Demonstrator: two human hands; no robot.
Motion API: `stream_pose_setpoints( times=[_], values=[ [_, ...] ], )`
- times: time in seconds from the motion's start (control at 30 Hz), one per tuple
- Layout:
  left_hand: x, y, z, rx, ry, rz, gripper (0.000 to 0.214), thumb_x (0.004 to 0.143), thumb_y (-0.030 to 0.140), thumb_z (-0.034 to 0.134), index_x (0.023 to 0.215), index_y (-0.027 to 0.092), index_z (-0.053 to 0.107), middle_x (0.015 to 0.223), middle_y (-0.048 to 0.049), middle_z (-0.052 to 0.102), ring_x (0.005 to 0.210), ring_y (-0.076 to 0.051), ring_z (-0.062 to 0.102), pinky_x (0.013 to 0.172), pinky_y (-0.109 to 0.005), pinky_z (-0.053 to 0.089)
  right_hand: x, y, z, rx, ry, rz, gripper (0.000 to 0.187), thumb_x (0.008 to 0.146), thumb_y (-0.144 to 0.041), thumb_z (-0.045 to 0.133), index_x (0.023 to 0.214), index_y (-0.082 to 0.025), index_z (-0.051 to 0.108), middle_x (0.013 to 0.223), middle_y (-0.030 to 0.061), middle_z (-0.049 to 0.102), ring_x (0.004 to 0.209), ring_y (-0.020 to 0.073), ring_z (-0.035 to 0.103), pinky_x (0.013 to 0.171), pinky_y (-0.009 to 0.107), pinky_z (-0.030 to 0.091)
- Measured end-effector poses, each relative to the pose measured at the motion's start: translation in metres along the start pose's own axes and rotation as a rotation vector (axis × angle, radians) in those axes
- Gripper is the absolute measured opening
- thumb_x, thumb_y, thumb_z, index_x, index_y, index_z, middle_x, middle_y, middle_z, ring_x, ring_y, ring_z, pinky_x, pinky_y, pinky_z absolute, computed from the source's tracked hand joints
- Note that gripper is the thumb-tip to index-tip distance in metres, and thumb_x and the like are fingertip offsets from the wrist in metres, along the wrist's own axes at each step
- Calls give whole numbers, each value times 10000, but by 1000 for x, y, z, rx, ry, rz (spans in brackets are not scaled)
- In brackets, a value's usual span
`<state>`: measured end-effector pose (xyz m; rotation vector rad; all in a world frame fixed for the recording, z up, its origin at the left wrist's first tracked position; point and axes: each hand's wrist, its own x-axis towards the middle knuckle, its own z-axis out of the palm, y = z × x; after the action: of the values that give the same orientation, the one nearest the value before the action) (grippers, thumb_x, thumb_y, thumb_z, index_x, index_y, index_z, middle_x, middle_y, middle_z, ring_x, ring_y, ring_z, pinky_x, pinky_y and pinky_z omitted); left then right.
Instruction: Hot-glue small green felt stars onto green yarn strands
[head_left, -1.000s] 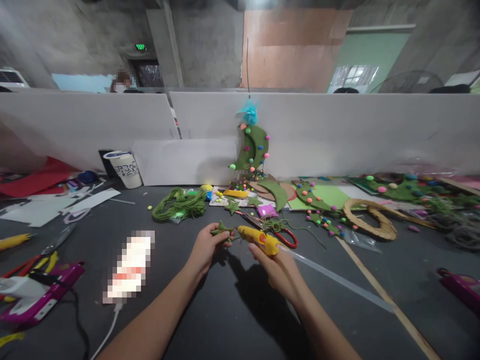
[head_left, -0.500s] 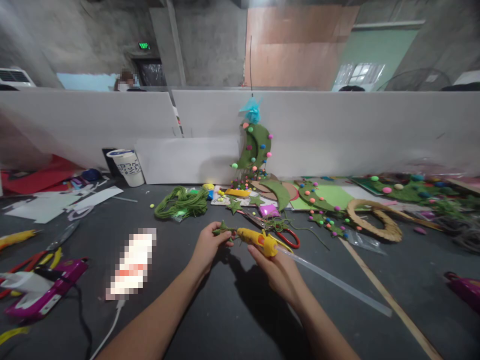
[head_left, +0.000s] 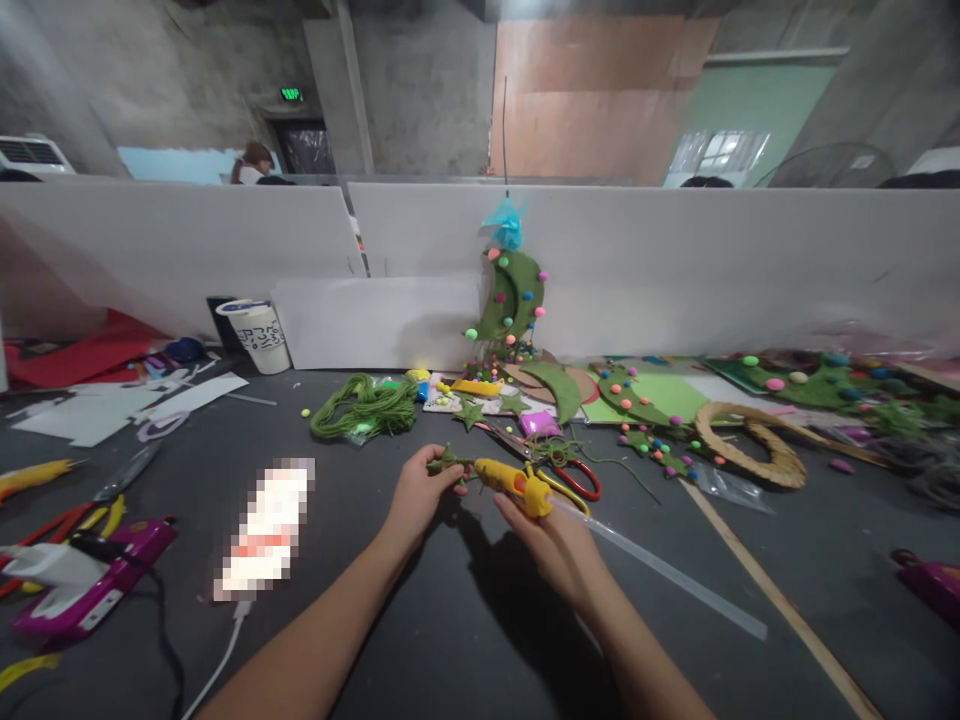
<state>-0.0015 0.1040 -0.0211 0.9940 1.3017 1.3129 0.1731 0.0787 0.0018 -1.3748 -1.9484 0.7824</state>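
The left hand (head_left: 416, 492) has its fingers pinched on a small green felt piece (head_left: 444, 460). The fingers of the right hand (head_left: 555, 545) wrap around a yellow glue gun (head_left: 504, 476), whose front end points at the left fingers, right beside the felt; whether the two touch is unclear. A long clear glue stick (head_left: 675, 573) runs from its back, past the right fingers, above the counter (head_left: 457, 650). Just beyond the right fingers lie red-handled scissors (head_left: 595, 483); beyond the left fingers, green yarn (head_left: 365, 408).
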Motion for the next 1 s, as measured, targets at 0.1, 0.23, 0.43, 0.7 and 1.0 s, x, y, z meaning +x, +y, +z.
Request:
stream_pose_setpoints(
  times=[0.1, 0.23, 0.43, 0.7, 1.0],
  values=[
    [0, 1, 0, 9, 0, 0, 256, 590, 281, 708, 704, 156, 516, 669, -12, 661, 503, -122, 610, 535, -232, 470, 0, 0, 0, 2, -4, 2, 339, 845, -413, 427, 880, -181, 672, 780, 52, 667, 703, 205, 588, 630, 282, 413],
    [0, -1, -1, 20, -5, 5, 250, 602, 279, 699, 711, 155, 511, 673, -14, 664, 497, -124, 614, 513, -218, 453, 0, 0, 1, -2, -4, 18, 346, 844, -426, 432, 867, -174, 668, 746, 53, 657, 669, 199, 575, 606, 276, 403],
    [2, -3, -2, 33, -4, 13, 250, 597, 283, 705, 694, 156, 513, 659, -9, 663, 494, -125, 616, 499, -209, 436, 0, 0, 1, 26, 16, -9, 338, 842, -420, 441, 828, -168, 666, 702, 45, 640, 632, 188, 558, 580, 269, 386],
    [3, -5, -3, 35, -9, 10, 223, 607, 264, 702, 690, 152, 528, 667, -22, 675, 495, -122, 616, 519, -213, 447, 0, 3, 2, -27, 23, -7, 325, 840, -416, 446, 839, -179, 669, 705, 52, 637, 633, 195, 554, 569, 277, 375],
    [1, -3, -1, 17, -6, 1, 212, 611, 249, 700, 691, 148, 532, 665, -19, 669, 489, -110, 605, 506, -207, 454, 1, 6, 4, 23, 56, -35, 310, 824, -406, 464, 816, -181, 678, 649, 36, 624, 571, 172, 535, 527, 259, 363]
  ],
)
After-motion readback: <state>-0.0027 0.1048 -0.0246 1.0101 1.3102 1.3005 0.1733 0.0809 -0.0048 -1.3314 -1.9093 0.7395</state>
